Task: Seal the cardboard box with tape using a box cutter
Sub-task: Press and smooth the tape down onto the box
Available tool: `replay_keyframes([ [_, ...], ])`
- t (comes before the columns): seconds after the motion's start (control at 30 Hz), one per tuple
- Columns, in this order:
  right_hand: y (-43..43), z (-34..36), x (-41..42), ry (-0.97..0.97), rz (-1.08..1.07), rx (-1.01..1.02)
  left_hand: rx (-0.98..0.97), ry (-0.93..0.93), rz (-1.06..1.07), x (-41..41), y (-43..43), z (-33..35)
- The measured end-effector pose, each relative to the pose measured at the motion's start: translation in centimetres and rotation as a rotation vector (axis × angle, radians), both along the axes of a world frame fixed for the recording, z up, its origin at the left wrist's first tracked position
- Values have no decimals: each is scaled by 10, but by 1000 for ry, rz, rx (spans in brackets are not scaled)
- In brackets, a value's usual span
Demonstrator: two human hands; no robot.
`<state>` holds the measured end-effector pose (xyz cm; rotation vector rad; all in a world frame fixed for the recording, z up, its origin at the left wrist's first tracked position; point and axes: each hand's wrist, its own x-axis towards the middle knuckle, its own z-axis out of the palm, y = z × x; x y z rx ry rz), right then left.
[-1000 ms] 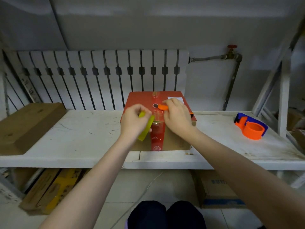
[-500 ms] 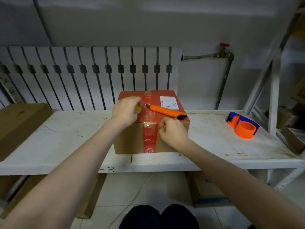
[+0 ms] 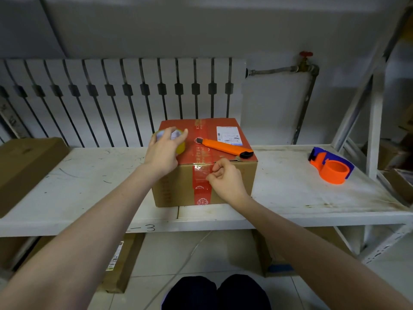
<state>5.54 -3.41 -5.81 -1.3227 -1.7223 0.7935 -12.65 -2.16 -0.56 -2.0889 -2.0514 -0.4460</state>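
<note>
On the white shelf [image 3: 290, 189], front and centre, sits the box [image 3: 232, 186], red-topped, with a red tape strip [image 3: 202, 191] running over the top and down the near face. Off to the right, well apart, an orange dispenser [image 3: 333, 167] lies unused. Cutter [image 3: 223, 148] rests loose on the box top, blade end toward centre, nobody holding it. My left hand [image 3: 163, 153] is curled round the tape roll [image 3: 181, 146] on the top's left part, fingers closed on it. My right hand [image 3: 225, 180] is loosely fisted against the near face, fingertips [image 3: 212, 176] pressing clear tape onto the strip just below the top edge; it holds nothing I can make out. I judge the step as anchoring the tape end on the front. Next move, I reckon: draw the roll back across the seam, keep it taut, smooth down, then free the right hand for the cutter. Whether the clear tape already spans the top, I cannot tell.
</note>
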Motion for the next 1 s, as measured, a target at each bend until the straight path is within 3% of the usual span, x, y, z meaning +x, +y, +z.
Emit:
replay_keyframes([
  [0.13, -2, 3, -1, 59, -3, -3, 133, -100, -18, 12, -8, 4],
  [0.27, -3, 0, -4, 112, -20, -31, 372, -116, -224, 25, -21, 1],
  [0.37, -4, 1, -6, 164, -41, -59, 251, -150, -267, 29, -24, -8],
  [0.63, -2, -1, -5, 205, -39, -194, 96, -206, -36, 31, -15, -17],
  [1.0, 2, -6, -10, -24, -104, -77, 78, -217, 10, 33, -16, -18],
])
